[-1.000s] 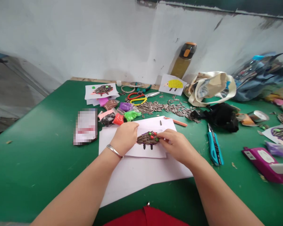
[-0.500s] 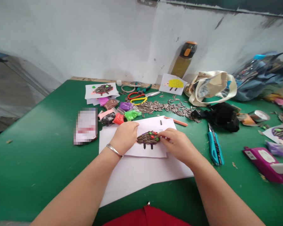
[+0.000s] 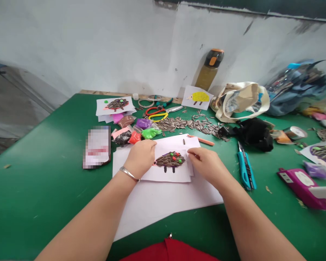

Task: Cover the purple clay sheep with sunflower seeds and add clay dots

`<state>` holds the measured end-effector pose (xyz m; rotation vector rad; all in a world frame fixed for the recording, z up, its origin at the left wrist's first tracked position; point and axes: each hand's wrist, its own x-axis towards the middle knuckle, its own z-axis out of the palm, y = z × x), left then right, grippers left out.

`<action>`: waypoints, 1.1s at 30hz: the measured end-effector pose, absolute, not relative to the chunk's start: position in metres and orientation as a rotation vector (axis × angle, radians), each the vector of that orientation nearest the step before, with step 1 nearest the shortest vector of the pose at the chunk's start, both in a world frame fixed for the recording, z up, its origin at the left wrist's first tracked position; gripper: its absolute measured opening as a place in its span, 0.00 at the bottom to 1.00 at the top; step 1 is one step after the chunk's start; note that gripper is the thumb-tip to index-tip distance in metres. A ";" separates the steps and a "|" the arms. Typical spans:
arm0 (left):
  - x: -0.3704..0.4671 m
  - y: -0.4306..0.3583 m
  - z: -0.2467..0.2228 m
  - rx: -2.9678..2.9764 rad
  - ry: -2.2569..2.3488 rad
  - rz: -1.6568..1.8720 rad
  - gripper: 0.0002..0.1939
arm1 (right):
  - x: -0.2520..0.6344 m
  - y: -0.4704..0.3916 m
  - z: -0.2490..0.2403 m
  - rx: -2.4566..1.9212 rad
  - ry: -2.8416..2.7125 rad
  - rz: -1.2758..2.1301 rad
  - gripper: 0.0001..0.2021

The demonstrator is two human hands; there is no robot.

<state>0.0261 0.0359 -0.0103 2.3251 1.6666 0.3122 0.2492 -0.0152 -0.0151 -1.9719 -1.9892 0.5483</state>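
Observation:
A white hedgehog card (image 3: pixel 152 176) lies on larger white sheets, its body (image 3: pixel 167 159) covered in sunflower seeds with small red and green clay dots and two black legs. My left hand (image 3: pixel 141 156), wearing a silver bangle, grips the left part of the card, fingers curled and partly hidden. Just beyond the card's right edge, my right hand (image 3: pixel 206 161) has thumb and fingertips pinched together; whatever is between them, if anything, is too small to make out. A single sunflower seed (image 3: pixel 184 141) rests on the paper above the card.
Behind the paper lie bags of coloured clay (image 3: pixel 151 133), scissors (image 3: pixel 159 115) and loose sunflower seeds (image 3: pixel 174 124). A teal utility knife (image 3: pixel 246 170) and a purple device (image 3: pixel 301 186) are to the right, a phone (image 3: pixel 97 146) to the left. A bottle (image 3: pixel 210 70) leans against the wall.
My right hand has drawn back to the right from the seed-covered body, uncovering its right end and a green dot. The left hand stays on the card. The view has shifted slightly.

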 end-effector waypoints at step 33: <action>0.026 0.037 -0.011 2.185 1.656 0.354 0.16 | 0.252 -0.006 -0.028 -1.953 -1.761 0.653 0.05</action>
